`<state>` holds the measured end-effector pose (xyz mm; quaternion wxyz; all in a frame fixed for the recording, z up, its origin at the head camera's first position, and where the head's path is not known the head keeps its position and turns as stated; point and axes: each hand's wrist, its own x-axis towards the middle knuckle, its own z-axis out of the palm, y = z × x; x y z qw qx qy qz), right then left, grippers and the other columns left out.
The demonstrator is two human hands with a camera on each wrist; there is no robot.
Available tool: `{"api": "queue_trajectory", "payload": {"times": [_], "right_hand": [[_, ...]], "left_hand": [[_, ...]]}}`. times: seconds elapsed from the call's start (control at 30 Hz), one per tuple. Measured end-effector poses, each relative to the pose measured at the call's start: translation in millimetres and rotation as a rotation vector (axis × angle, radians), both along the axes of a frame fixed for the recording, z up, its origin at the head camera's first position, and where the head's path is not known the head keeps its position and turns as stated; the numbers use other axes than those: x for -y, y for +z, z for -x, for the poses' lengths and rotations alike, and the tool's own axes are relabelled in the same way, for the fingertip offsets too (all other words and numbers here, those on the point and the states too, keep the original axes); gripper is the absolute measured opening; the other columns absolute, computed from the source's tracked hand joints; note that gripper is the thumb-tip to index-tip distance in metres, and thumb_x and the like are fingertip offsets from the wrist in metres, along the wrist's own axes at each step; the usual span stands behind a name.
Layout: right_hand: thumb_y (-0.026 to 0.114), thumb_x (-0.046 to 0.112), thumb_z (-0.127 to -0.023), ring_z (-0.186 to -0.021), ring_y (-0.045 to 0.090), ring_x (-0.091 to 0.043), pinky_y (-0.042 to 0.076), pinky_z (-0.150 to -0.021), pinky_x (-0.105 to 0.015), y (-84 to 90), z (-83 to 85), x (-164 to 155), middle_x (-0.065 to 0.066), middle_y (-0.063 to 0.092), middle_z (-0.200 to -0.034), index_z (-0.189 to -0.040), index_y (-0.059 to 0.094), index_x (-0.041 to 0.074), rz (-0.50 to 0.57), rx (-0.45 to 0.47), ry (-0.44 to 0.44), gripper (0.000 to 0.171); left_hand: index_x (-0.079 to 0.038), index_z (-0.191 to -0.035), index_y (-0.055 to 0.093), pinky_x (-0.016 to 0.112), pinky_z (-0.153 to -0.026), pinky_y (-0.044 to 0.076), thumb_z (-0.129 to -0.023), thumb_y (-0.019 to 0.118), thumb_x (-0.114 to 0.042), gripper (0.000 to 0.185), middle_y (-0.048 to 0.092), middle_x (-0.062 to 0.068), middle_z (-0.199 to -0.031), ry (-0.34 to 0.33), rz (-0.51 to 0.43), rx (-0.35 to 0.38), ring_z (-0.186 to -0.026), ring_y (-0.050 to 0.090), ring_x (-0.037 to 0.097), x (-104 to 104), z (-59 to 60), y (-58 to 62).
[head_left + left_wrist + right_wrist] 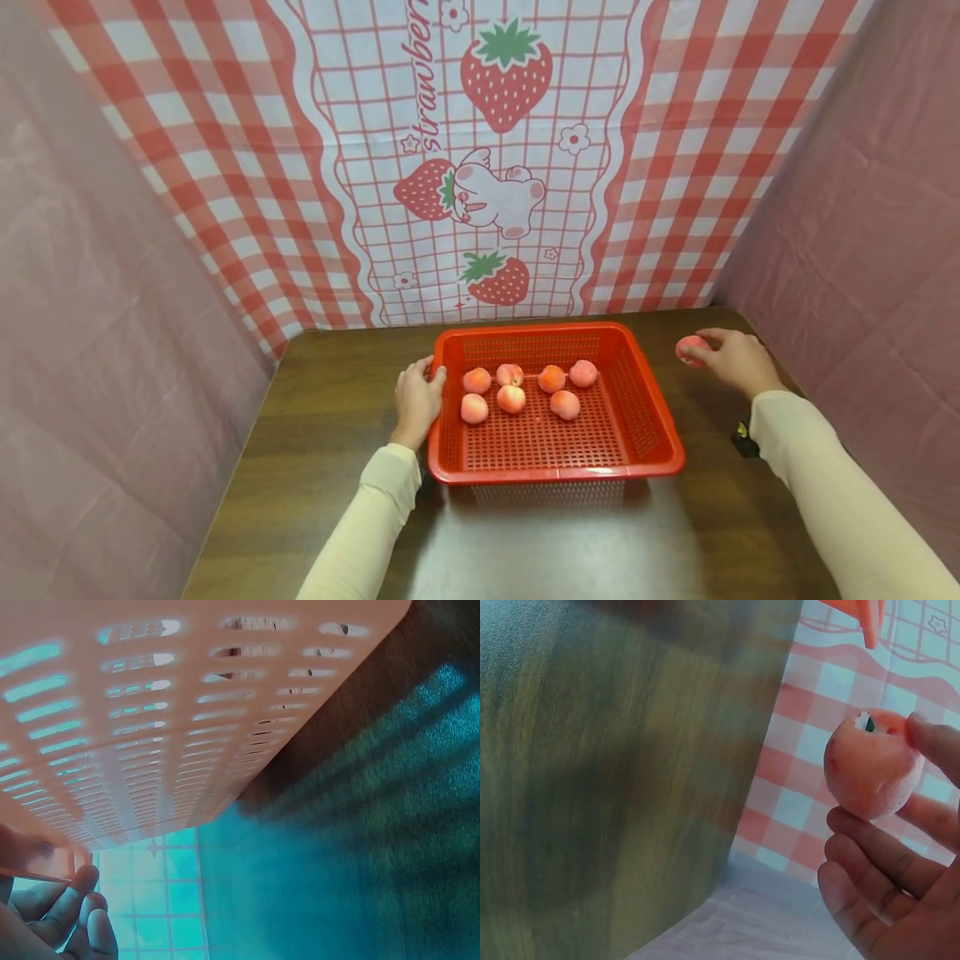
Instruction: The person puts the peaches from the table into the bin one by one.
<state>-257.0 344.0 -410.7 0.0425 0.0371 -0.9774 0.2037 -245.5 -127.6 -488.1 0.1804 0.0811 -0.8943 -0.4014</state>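
A red perforated plastic basket (555,477) stands on the table with several peaches (512,398) lying loose on its bottom, mostly toward the back and left. My left hand (417,403) grips the basket's left rim; in the left wrist view its fingers (88,879) curl at the rim beside the slotted wall. To the right of the basket, my right hand (731,360) holds one peach (693,350) between thumb and fingers. The right wrist view shows that peach (874,765) close up, with a small green and white spot near its top.
The brown wooden table (315,467) extends on both sides of the basket. Near the right sleeve lies a small black object (744,440) with a yellow mark. A strawberry-print checked cloth (480,167) hangs behind the table, and pinkish curtains (862,233) flank it.
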Motion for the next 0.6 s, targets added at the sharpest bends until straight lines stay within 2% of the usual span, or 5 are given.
{"api": "queue_trajectory", "payload": {"times": [0.6], "right_hand": [[0.062, 0.039, -0.094, -0.096, 0.064, -0.043, 0.045, -0.086, -0.061, 14.9, 5.6, 34, -0.028, 0.068, -0.108, -0.130, 0.057, -0.004, -0.017, -0.021, 0.101, 0.057]], "left_hand": [[-0.005, -0.121, 0.068, 0.047, -0.092, 0.046, -0.091, 0.065, -0.024, 0.035, 0.071, 0.014, -0.109, -0.004, -0.025, 0.033, -0.102, 0.061, 0.035, 0, 0.8, -1.0]]}}
